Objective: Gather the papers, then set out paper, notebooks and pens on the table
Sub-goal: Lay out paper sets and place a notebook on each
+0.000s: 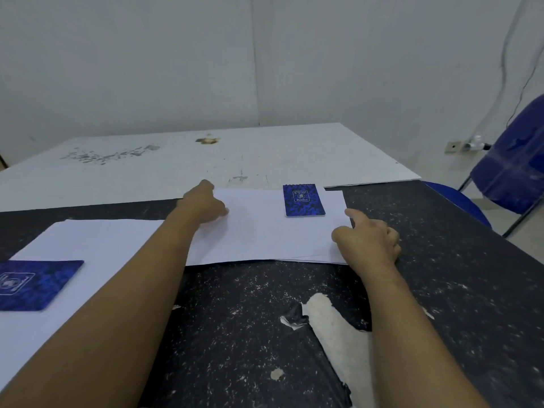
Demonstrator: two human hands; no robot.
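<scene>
Paper stack (pixel 265 234) lies long axis left-right on the dark table (pixel 441 260), bare to its right. A notebook (pixel 304 200) sits on its far-right corner, spiral away. My left hand (pixel 203 204) rests on the far-left corner, finger pose unclear. My right hand (pixel 368 240) presses the right edge with straight index and thumb.

L hand (pixel 203 203), R hand (pixel 368 237) on paper stack (pixel 259 234) w/ notebook (pixel 304 200) atop.

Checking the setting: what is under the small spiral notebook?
The notebook lies on a stack of white paper, with sheets fanned at the near right corner. What lies under the stack there is covered.
</scene>
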